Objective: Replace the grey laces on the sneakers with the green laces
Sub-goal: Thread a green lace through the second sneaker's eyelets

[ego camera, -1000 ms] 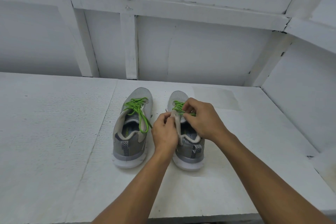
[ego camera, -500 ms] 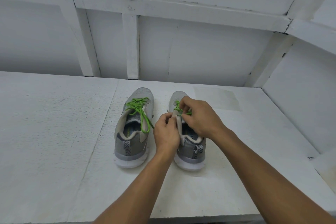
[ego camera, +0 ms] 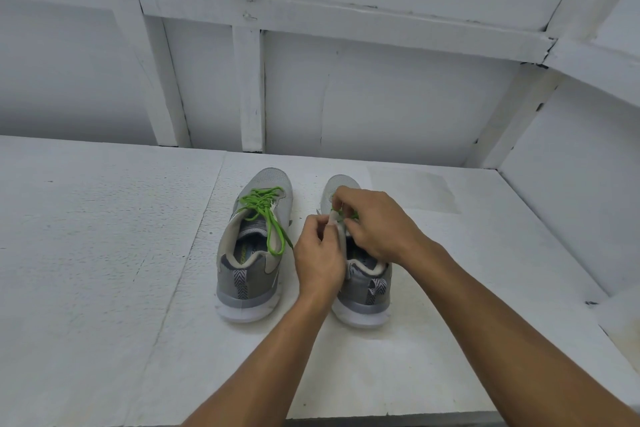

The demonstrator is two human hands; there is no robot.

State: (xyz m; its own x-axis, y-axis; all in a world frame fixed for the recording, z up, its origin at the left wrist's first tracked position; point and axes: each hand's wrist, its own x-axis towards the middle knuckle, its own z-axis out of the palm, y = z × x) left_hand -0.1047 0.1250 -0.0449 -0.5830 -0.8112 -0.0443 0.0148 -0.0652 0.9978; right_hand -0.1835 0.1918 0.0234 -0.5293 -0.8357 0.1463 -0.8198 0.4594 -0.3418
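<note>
Both hands are on the right sneaker [ego camera: 363, 288]. It sits on the counter [ego camera: 104, 270] with its heel toward the person and its toe to the wall, just beside the left sneaker [ego camera: 254, 253].

- **Grip, left:** the left hand [ego camera: 320, 253] has curled fingers pinching the top of the tongue [ego camera: 341, 239], likely to keep it up and steady so the eyelets stay exposed.
- **Grip, right:** the right hand [ego camera: 377, 222] has its fingertips curled on the green lace [ego camera: 354, 217] at the upper eyelets. It's tightening or tying, can't tell which because the fingers hide it.
- **Left sneaker:** looks done. The left lace [ego camera: 265, 208] is threaded and knotted, with one end hanging over the side.

Count: 2 sneakers, 2 green laces (one per shoe), 0 grey laces in view.
</note>
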